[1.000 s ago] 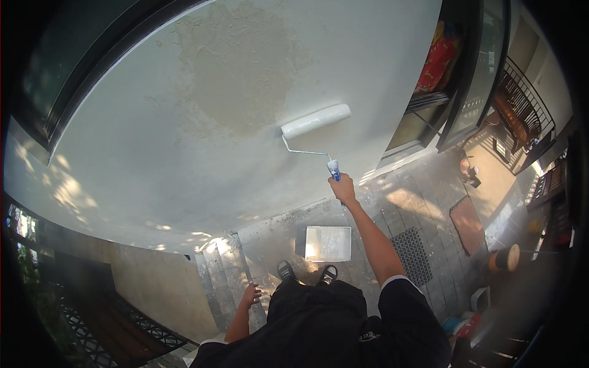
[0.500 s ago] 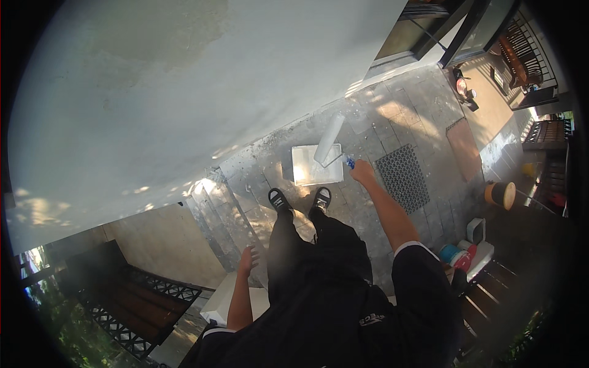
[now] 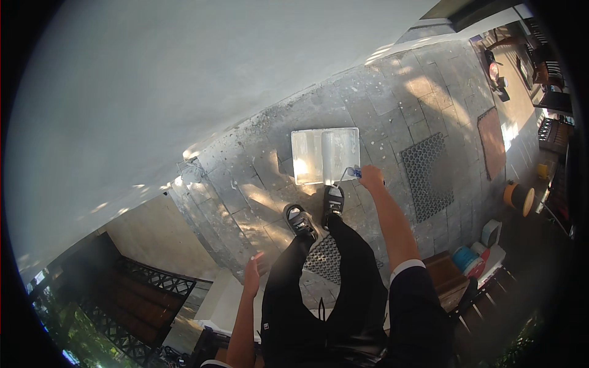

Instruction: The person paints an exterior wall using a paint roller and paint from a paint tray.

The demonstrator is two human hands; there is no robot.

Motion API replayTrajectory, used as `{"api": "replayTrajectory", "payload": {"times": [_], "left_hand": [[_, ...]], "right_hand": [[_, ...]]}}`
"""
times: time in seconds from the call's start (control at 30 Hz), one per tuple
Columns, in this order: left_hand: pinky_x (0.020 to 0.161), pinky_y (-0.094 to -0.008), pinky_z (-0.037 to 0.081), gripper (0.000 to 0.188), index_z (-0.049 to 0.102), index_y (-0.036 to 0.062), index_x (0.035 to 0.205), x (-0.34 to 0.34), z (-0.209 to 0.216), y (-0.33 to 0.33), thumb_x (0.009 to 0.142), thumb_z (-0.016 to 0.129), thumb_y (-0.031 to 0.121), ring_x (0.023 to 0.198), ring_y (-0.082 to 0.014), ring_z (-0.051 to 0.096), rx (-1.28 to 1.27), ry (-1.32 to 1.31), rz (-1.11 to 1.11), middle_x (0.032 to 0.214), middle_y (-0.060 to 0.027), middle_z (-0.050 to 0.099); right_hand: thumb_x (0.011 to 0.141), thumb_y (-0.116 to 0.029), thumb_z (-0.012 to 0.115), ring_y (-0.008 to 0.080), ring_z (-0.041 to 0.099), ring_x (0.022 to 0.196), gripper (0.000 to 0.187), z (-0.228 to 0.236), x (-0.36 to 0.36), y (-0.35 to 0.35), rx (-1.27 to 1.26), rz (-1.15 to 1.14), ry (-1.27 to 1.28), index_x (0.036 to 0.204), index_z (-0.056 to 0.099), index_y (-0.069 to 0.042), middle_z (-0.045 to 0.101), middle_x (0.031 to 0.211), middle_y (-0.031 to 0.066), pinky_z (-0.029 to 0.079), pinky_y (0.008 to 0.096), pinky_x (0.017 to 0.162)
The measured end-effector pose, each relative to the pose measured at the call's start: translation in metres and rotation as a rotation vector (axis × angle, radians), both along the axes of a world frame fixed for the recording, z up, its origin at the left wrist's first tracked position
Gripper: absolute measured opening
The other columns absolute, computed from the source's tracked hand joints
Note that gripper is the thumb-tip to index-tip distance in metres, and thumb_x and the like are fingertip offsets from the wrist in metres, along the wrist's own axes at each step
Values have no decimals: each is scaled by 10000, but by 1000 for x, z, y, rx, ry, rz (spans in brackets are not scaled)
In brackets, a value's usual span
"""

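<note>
My right hand (image 3: 371, 177) is closed round the blue handle of a paint roller (image 3: 341, 154). The roller's long white sleeve lies over the right half of a white rectangular paint tray (image 3: 306, 138); whether it presses on the tray bottom I cannot tell. The tray rests on the paved floor, just in front of my sandalled feet. My left hand (image 3: 253, 273) hangs at my left side with its fingers apart, and nothing is in it.
A pale wall (image 3: 184, 73) runs along the far left side, above paint-spotted paving (image 3: 264, 159). Perforated rubber mats (image 3: 423, 178) and a reddish mat (image 3: 491, 144) lie to the right. Past them stand a yellow-and-black stool-like object (image 3: 518, 198) and a blue bucket (image 3: 467, 262).
The roller has come down and turned from a raised slant to lie over the tray's right half. My view and feet have shifted; my left hand stays low and open.
</note>
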State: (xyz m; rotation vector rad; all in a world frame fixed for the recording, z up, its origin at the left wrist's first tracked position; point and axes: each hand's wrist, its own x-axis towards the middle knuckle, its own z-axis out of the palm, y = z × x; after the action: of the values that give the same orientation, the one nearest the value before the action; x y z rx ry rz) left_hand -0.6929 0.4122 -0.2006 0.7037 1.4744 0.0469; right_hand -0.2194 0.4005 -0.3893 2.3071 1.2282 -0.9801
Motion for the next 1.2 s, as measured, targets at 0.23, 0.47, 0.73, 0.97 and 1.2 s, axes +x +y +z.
{"api": "replayTrajectory", "payload": {"times": [0.23, 0.47, 0.73, 0.97, 1.2], "left_hand": [[882, -311, 395, 472, 466, 28, 1196, 70, -88, -22, 946, 299, 392, 980, -172, 536, -56, -141, 123, 1071, -93, 561], [869, -311, 400, 519, 464, 44, 1200, 96, -114, -55, 929, 305, 457, 984, -166, 529, 122, -116, -14, 1072, -86, 556], [850, -298, 400, 497, 466, 39, 1197, 105, -123, -65, 938, 303, 430, 970, -158, 525, -62, -172, 240, 1059, -75, 549], [840, -281, 398, 483, 465, 35, 1198, 114, -128, -71, 944, 295, 408, 967, -132, 511, -136, -198, 225, 1058, -58, 547], [858, -293, 376, 478, 472, 57, 1194, 116, -134, -77, 942, 290, 420, 993, -133, 489, -218, -242, 216, 1062, -51, 542]], "right_hand": [[664, -238, 613, 292, 623, 842, 275, -91, -16, 35, 18, 195, 52, 871, 637, -58, 634, 887, 149, 506, 386, 730], [650, -285, 628, 311, 611, 844, 327, -133, -10, 52, -18, 198, 131, 887, 626, -60, 618, 898, 148, 495, 403, 729], [652, -300, 625, 302, 602, 841, 340, -156, -34, 65, -5, 255, 176, 889, 616, -56, 606, 886, 146, 489, 398, 745], [633, -307, 613, 338, 611, 816, 368, -162, -41, 78, 54, 301, 206, 854, 624, -13, 623, 866, 199, 498, 413, 728], [634, -278, 612, 317, 617, 829, 352, -150, -46, 111, -92, 227, 302, 853, 622, -3, 621, 888, 212, 496, 410, 711]]}}
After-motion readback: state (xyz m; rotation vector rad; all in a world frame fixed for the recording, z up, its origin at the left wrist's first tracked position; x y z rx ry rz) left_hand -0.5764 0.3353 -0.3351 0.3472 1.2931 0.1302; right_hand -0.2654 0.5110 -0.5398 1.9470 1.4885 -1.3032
